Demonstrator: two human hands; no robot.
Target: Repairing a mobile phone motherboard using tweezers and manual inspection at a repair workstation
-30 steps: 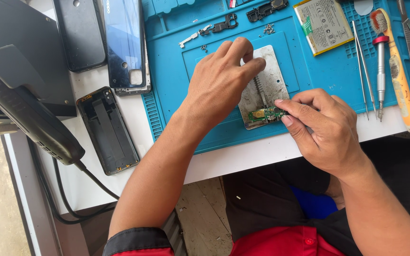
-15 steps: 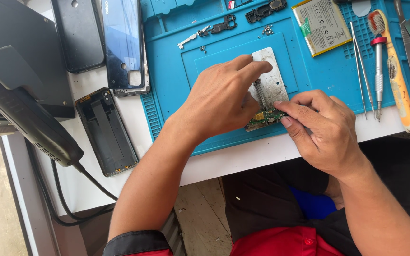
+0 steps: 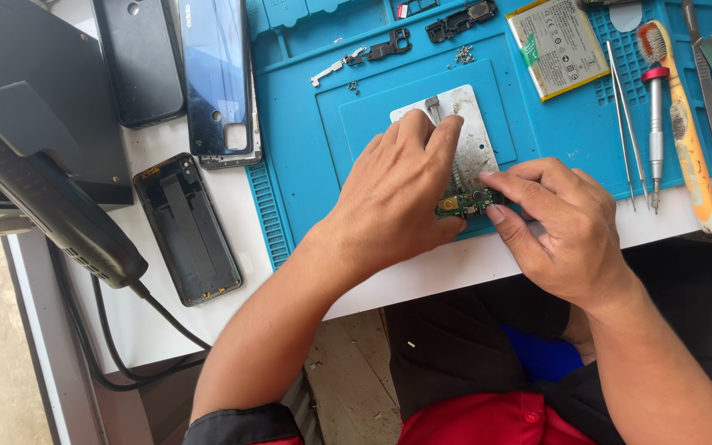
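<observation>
Circuit board: small green circuit board (image 3: 463,203) sits at the near edge of the metal holder plate (image 3: 465,136), pinched between both hands.
Left hand: left hand (image 3: 397,194) lies palm down over the plate, fingers together and reaching to the plate's far edge, thumb pressed against the board's left end.
Right hand: right hand (image 3: 558,227) is curled, its thumb and forefinger closed on the board's right end.
Holder plate: grey, worn, lying flat in the middle of the blue work mat (image 3: 306,124).
Mat: covers the far part of the white desk (image 3: 447,272); loose screws and small dark brackets lie near its far edge.
Right of the hands: tweezers (image 3: 626,124), a red-collared screwdriver (image 3: 655,132) and a yellow toothbrush (image 3: 686,124) lie side by side; a flat battery (image 3: 558,45) lies beyond them.
Left of the mat: a blue phone back cover (image 3: 217,78), a dark phone (image 3: 138,58) and an opened phone frame (image 3: 189,231) rest on the desk.
Far left: a black handset on a cable (image 3: 51,198).
</observation>
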